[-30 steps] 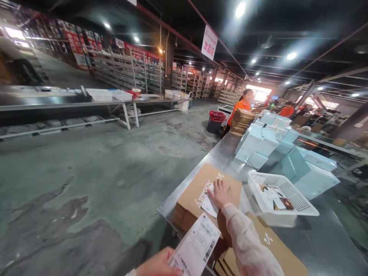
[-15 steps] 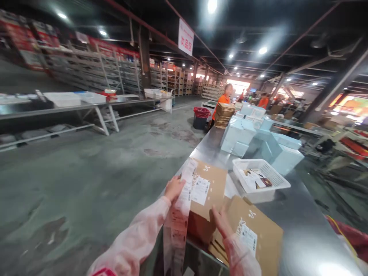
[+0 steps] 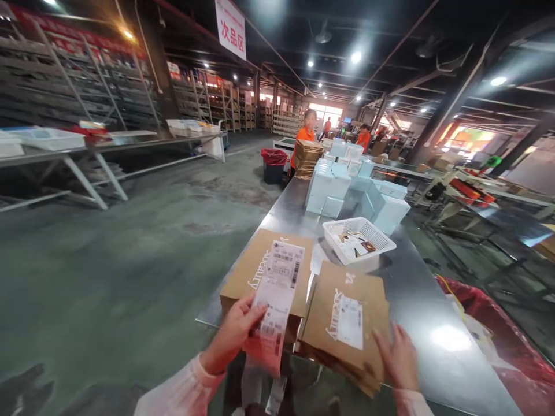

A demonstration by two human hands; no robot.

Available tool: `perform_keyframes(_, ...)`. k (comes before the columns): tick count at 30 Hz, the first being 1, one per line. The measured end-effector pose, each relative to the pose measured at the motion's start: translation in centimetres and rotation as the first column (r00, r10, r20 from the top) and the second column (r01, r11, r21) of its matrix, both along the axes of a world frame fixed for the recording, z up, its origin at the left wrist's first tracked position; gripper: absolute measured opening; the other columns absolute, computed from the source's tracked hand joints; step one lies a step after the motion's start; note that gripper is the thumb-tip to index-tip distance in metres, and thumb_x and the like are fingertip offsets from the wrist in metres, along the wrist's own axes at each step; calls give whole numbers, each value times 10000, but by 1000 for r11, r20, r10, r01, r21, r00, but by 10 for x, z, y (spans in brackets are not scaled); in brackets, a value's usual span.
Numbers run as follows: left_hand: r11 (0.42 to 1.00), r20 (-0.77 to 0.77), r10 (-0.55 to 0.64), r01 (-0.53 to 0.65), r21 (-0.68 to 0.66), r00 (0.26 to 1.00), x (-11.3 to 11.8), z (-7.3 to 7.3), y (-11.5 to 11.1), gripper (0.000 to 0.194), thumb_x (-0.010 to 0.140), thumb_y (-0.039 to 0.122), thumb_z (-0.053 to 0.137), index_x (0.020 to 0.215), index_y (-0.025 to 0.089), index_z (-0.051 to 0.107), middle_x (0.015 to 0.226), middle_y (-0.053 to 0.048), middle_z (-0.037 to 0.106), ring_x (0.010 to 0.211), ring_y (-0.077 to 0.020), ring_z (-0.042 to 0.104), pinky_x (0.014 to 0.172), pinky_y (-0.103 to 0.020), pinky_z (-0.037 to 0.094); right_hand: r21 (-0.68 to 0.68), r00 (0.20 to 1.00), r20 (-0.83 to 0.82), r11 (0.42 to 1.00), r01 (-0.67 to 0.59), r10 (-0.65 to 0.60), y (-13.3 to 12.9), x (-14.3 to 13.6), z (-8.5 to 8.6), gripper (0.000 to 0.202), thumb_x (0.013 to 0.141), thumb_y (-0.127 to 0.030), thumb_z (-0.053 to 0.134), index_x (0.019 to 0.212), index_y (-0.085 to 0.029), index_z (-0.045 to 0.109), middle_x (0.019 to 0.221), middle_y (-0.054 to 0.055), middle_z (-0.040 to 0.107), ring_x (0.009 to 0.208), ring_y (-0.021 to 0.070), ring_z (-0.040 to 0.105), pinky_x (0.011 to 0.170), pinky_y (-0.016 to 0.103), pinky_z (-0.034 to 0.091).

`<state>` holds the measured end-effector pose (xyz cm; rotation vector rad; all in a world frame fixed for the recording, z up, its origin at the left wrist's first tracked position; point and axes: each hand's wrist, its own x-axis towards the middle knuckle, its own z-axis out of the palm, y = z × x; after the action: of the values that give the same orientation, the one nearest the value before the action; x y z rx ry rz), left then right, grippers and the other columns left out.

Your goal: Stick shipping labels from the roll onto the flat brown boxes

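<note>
My left hand is closed on a long strip of printed shipping labels, thumb on top. The strip lies over the left stack of flat brown cardboard boxes, and its lower end hangs past the table's front edge. Beside it is a second stack of flat cardboard boxes, its top box carrying a white shipping label. At that stack's right edge is my right hand, fingers stretched out and thumb apart, apparently touching the cardboard.
On the metal table stand a white plastic basket with cards and light-blue boxes. Farther back, brown cardboard is piled near a person in orange. A red-lined bin stands left, red sheeting right.
The view has swung right. My right hand has gone from between the stacks to the right stack's outer edge. The label strip now lies farther across the left stack, whose stuck-on label no longer shows.
</note>
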<state>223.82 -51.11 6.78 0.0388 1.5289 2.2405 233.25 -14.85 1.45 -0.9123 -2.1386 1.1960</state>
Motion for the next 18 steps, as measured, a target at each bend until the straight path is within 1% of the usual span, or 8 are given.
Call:
perform_keyframes(2, 997, -27, -64, 63, -40, 998, 12, -11, 10, 535, 633, 577, 758, 924, 133, 692, 737, -38, 708, 626, -145, 599, 591, -235, 469, -143, 968, -27, 957, -250, 249, -53, -11, 6, 665, 462, -547, 725, 1024, -198, 666, 1133, 229, 652, 920, 411, 650, 744, 553, 531)
perform_keyframes(3, 993, -45, -106, 103, -64, 993, 17, -15, 14, 515, 639, 585, 750, 872, 129, 699, 718, -36, 699, 626, -143, 591, 590, -231, 460, -262, 889, -124, 849, -458, 441, -86, -17, 9, 693, 516, -552, 711, 1109, -201, 634, 1139, 192, 665, 929, 383, 657, 724, 521, 548)
perform_keyframes(4, 988, -68, -139, 134, -80, 988, 19, -19, 18, 495, 642, 579, 751, 837, 127, 702, 715, -37, 695, 643, -146, 592, 607, -232, 460, -330, 801, -220, 730, -598, 557, -118, -22, 12, 677, 546, -547, 720, 1123, -206, 623, 1121, 160, 685, 943, 363, 661, 744, 494, 555)
perform_keyframes(6, 990, -115, -127, 118, -77, 985, 19, -21, 21, 465, 634, 538, 776, 846, 130, 706, 760, -47, 705, 727, -171, 617, 687, -249, 474, -350, 747, -309, 660, -664, 588, -174, -27, 17, 486, 704, -543, 658, 1050, -202, 651, 1059, 119, 718, 972, 317, 665, 841, 459, 540)
perform_keyframes(8, 999, -123, -8, 2, -50, 992, 14, -21, 19, 480, 606, 510, 804, 883, 132, 700, 812, -62, 718, 786, -196, 629, 741, -277, 479, -338, 712, -287, 628, -701, 641, -206, -30, 20, 402, 771, -531, 633, 966, -182, 680, 988, 111, 738, 954, 300, 672, 876, 445, 527)
perform_keyframes(11, 985, -89, 146, -153, -81, 985, 8, -21, 11, 510, 547, 548, 815, 779, 109, 697, 729, -67, 705, 685, -188, 602, 669, -289, 467, -381, 624, -255, 517, -766, 738, -212, -42, 28, 503, 714, -543, 706, 1041, -162, 675, 1016, 118, 736, 940, 298, 680, 855, 430, 540)
perform_keyframes(14, 976, -73, 175, -183, -121, 982, 8, -27, 8, 508, 524, 569, 813, 667, 100, 681, 615, -32, 649, 591, -146, 533, 598, -266, 419, -381, 611, -207, 513, -769, 764, -200, -69, 41, 577, 647, -591, 741, 1031, -163, 699, 1025, 119, 735, 929, 295, 683, 839, 412, 544)
perform_keyframes(18, 953, -25, 275, -276, -126, 961, 6, -42, 11, 531, 498, 600, 808, 540, 117, 594, 485, 39, 499, 499, -83, 398, 509, -228, 307, -327, 542, -81, 491, -808, 837, -196, -97, 48, 464, 609, -602, 753, 783, -172, 736, 765, 75, 746, 723, 247, 682, 682, 351, 548)
